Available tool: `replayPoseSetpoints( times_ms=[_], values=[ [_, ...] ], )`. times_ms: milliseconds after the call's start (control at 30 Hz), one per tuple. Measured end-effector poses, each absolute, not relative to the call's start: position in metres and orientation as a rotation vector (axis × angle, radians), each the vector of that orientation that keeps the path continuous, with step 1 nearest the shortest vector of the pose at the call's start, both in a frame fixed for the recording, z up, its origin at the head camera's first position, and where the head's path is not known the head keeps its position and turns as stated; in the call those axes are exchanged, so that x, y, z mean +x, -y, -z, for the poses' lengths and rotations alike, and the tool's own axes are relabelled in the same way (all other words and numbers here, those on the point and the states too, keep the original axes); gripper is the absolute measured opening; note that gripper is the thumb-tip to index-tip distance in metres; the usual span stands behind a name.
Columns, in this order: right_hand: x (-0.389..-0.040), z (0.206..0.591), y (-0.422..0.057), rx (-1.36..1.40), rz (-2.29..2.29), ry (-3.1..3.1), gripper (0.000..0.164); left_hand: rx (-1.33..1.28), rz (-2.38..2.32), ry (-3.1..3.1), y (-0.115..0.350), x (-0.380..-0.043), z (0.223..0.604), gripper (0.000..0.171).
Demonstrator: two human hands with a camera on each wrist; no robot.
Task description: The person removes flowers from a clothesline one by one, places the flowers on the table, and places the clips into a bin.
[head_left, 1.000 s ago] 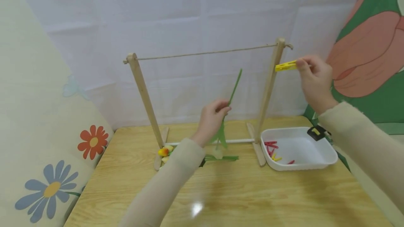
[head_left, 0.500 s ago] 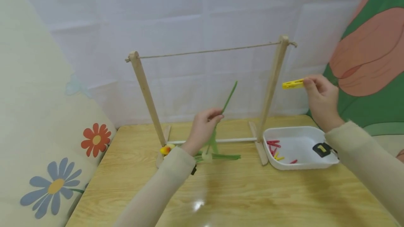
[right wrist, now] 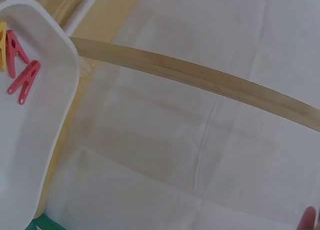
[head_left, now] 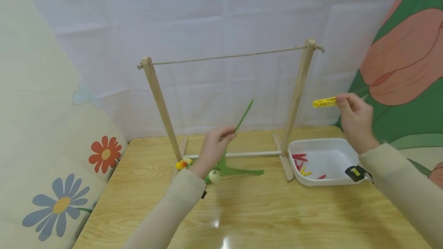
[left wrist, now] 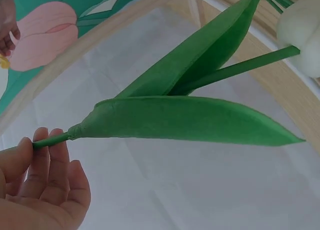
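My left hand point(head_left: 214, 147) pinches the green stem of an artificial white tulip point(left wrist: 165, 117) between thumb and fingers. The flower hangs head down, its pale bloom point(head_left: 214, 176) low over the table and the stem's end pointing up to the right. In my right hand point(head_left: 356, 120) a yellow clothespin point(head_left: 324, 102) is pinched by one end, to the right of the wooden stand and above the white basin. Only a fingertip of that hand shows in the right wrist view. More tulips point(head_left: 183, 163) lie on the table, partly behind the left hand and sleeve.
A wooden stand with two posts point(head_left: 298, 95) carries a twine line point(head_left: 228, 56) across its top and a white bar point(head_left: 256, 153) near its base. The white plastic basin point(head_left: 332, 182) at the right holds several red and yellow clothespins point(right wrist: 25, 82). A white cloth hangs behind.
My left hand has moved down and left with the tulip, bringing its bloom lower. My right hand has come down and a little right with the clothespin, away from the stand's post.
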State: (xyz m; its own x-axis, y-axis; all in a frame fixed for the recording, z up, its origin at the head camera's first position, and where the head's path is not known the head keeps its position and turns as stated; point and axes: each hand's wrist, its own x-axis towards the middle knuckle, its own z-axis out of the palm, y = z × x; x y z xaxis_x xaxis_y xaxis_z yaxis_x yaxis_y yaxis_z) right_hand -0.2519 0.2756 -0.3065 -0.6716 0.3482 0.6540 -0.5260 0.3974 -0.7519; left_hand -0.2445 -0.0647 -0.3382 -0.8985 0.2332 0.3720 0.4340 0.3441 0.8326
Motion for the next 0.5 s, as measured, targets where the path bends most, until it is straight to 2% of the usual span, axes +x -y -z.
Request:
replayPoseSetpoints(
  times_ms=[233, 500],
  values=[
    [-0.248, 0.319, -0.283, 0.068, -1.404, 1.933, 0.026, -0.682, 1.44, 2.47, 0.076, -0.241, 0.342, 0.021],
    [-0.248, 0.331, -0.284, 0.078, -1.424, 1.96, 0.024, -0.688, 1.338, 2.507, 0.088, -0.236, 0.347, 0.02]
  ],
)
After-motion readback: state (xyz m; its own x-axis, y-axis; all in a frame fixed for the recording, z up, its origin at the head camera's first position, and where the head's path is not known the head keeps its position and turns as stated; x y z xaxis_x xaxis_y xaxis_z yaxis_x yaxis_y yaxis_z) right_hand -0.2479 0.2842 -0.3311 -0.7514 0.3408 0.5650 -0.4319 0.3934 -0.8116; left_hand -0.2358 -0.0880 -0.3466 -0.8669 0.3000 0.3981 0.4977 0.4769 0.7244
